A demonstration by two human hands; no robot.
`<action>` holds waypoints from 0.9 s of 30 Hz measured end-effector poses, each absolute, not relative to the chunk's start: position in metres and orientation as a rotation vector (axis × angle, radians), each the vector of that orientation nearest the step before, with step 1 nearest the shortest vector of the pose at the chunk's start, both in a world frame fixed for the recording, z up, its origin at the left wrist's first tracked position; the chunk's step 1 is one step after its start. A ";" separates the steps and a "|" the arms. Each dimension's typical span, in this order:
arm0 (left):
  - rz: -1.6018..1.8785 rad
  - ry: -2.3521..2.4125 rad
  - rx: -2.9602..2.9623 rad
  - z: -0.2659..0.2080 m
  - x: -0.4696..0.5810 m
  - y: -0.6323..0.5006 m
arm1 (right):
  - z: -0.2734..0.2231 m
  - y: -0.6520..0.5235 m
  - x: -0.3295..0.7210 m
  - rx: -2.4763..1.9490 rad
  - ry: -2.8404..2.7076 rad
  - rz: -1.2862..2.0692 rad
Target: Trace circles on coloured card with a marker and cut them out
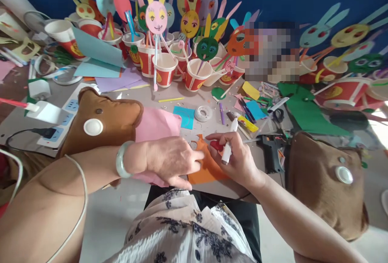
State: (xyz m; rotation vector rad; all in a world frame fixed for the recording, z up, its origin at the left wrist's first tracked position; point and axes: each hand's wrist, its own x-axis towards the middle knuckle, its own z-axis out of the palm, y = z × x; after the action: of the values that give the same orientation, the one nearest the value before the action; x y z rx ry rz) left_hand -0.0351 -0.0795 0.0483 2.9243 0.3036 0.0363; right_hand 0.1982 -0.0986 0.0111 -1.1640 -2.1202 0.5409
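Note:
My left hand (174, 160) lies with its fingers stretched out over a pink sheet of paper (157, 121), fingertips at the left edge of an orange sheet (207, 170). The top edge of the orange sheet is cut unevenly. Above its right side, my right hand (239, 158) is closed around a white marker (226, 153), held tilted. Something red (216, 145) shows between the fingers of that hand; its kind is partly hidden. A small blue paper (184, 117) and a roll of clear tape (203, 113) lie just beyond my hands.
Paper cups (165, 69) with paper rabbit faces line the back. Brown cushions (103, 117) flank my hands. A black glue gun (271, 152), pens (247, 109) and green paper (315, 113) lie at right. A power strip (65, 113) with plugged-in cables sits at left.

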 end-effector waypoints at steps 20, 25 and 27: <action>-0.036 0.310 2.878 0.039 -0.030 -0.098 | 0.011 -0.104 0.207 -1.124 -2.261 0.745; -0.092 0.277 2.904 0.039 -0.031 -0.097 | 0.013 -0.103 0.208 -1.162 -2.208 0.757; -0.034 0.276 2.909 0.038 -0.031 -0.096 | 0.012 -0.102 0.208 -1.162 -2.190 0.769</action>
State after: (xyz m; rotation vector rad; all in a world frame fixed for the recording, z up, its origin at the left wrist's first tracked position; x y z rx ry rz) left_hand -0.0310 -0.0963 0.0381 2.9094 0.2755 -0.0342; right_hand 0.2079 -0.1022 0.0119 -1.1621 -2.1905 0.7686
